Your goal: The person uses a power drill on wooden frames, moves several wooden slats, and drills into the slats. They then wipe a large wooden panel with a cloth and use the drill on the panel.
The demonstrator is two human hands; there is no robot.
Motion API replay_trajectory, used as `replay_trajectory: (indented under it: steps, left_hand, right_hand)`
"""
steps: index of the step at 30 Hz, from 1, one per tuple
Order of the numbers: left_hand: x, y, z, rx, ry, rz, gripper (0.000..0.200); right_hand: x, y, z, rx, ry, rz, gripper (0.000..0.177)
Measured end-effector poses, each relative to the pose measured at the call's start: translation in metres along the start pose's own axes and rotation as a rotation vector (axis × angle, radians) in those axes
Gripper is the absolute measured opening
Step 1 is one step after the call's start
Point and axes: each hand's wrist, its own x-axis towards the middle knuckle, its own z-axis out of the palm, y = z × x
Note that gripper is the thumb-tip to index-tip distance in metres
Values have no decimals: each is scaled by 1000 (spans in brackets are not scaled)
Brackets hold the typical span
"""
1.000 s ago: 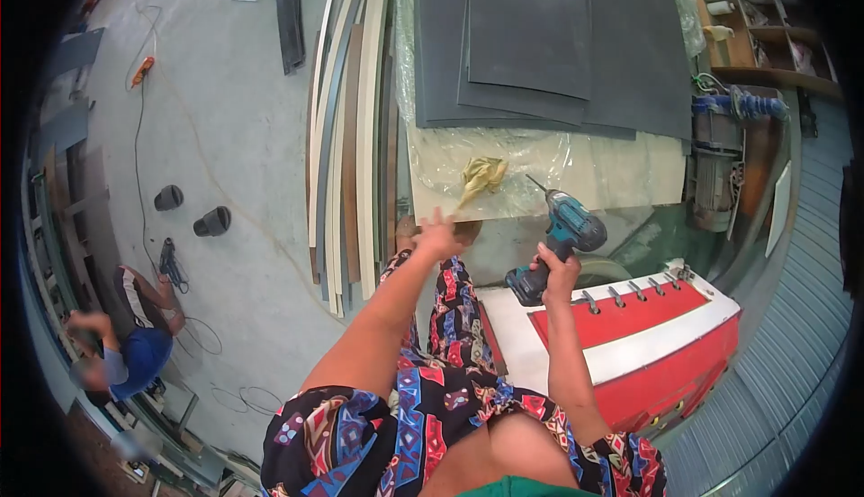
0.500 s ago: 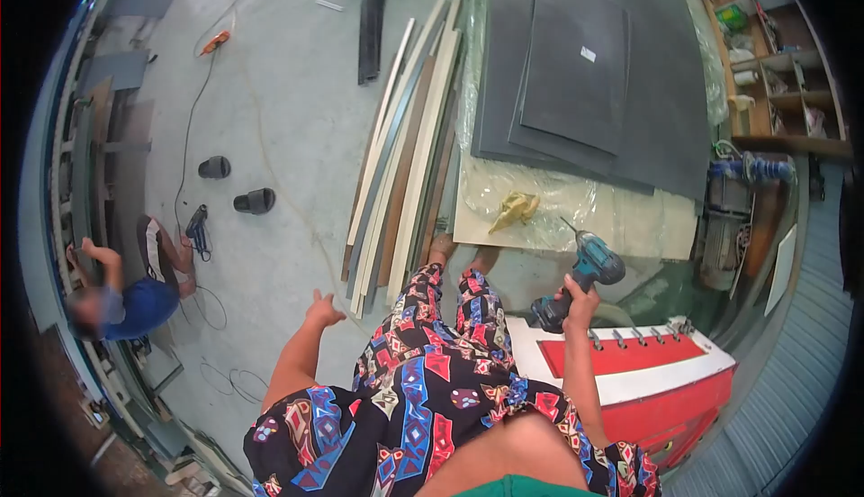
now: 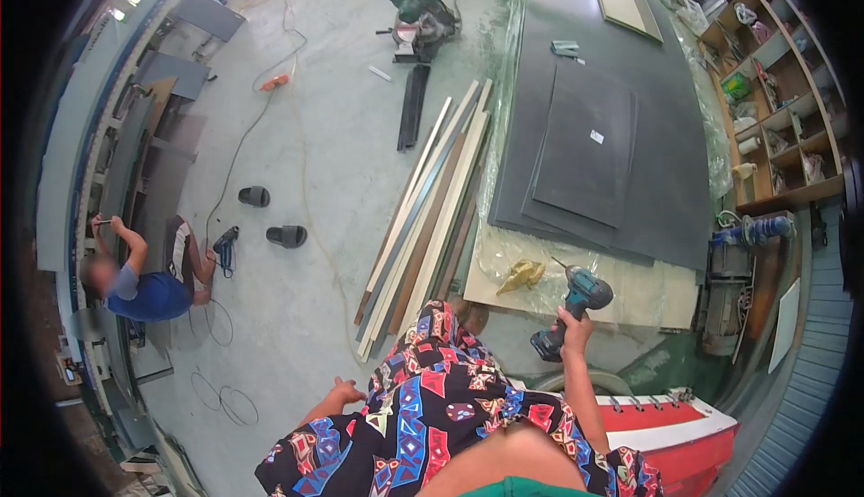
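My right hand (image 3: 576, 328) is wrapped round the grip of a teal and black cordless drill (image 3: 587, 290), whose bit points up and left, over the edge of the plastic-covered board (image 3: 630, 297). A crumpled yellow item (image 3: 522, 275) lies on the plastic just left of the drill. My left hand (image 3: 345, 391) hangs low beside my patterned clothing with fingers apart, holding nothing. Nearest to it is the lower end of a pile of long strips (image 3: 423, 227) on the floor.
Dark sheets (image 3: 585, 146) lie stacked ahead. A miter saw (image 3: 418, 24) stands beyond the strips. At left a co-worker (image 3: 148, 294) crouches near black slippers (image 3: 286, 236) and a corded tool (image 3: 226, 249). A red and white case (image 3: 666, 425) is at lower right, shelves (image 3: 783, 83) at upper right.
The view has shifted forward, bringing the whole miter saw into sight. My left hand is lower and closer to my clothing. The drill remains in my right hand. The co-worker's hands have come together.
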Motion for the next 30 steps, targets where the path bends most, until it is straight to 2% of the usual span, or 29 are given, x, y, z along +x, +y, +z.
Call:
replay_trajectory:
  steps: [1, 3, 4, 6, 8, 10, 11, 14, 16, 18, 19, 21, 22, 24, 25, 28, 29, 30]
  left_hand:
    - [23, -11, 13, -9, 20, 3, 87]
    - [54, -22, 17, 125, -57, 139, 82]
    - [58, -20, 6, 123, -37, 142, 82]
    - [65, -10, -15, 259, 58, 270, 78]
    - [28, 15, -58, 290, 132, 295, 76]
    - [10, 25, -83, -58, 292, 113, 79]
    - [-29, 44, -102, -206, 339, 56, 84]
    - [-17, 39, -125, -277, 339, 68, 86]
    - [10, 27, -140, -244, 324, 102, 80]
    - [34, 15, -154, -395, 262, 197, 76]
    - [48, 9, -166, -391, 255, 198, 76]
    - [79, -8, -188, -662, 209, 150, 74]
    - [98, -18, -203, -658, 209, 150, 74]
    - [135, -39, -254, -55, 174, 266, 76]
    - [138, -45, -286, -8, 158, 226, 79]
    - [152, -62, -404, -124, 246, 142, 81]
    - [118, -63, -452, -312, 292, 108, 79]
    - [119, -70, -486, -317, 291, 114, 79]
  right_hand:
    - [-1, 0, 1, 27, 3, -20, 19]
    - [-4, -3, 0, 30, 3, -38, 19]
    - [-5, -2, -2, 23, 20, -39, 20]
    - [-4, -1, -6, 52, 12, -51, 20]
    - [-10, -7, -6, 45, 61, -32, 20]
    - [-8, -7, -7, 33, 74, -52, 20]
    - [-6, -6, -6, 28, 77, -69, 20]
    - [-12, -23, 14, 27, 80, -101, 19]
    - [-11, -37, 39, 29, 85, -113, 18]
    - [0, -42, 64, 36, 60, -160, 18]
    - [4, -46, 86, 23, 44, -174, 18]
    - [10, -54, 129, 0, 46, -177, 19]
    - [12, -58, 155, -17, 42, -186, 20]
    - [14, -65, 214, -20, 39, -184, 20]
    - [16, -72, 243, -3, 40, -171, 20]
    - [23, -77, 347, 29, 24, -155, 21]
    - [22, -87, 384, 10, 42, -124, 21]
    - [22, -98, 418, -6, 57, -97, 21]
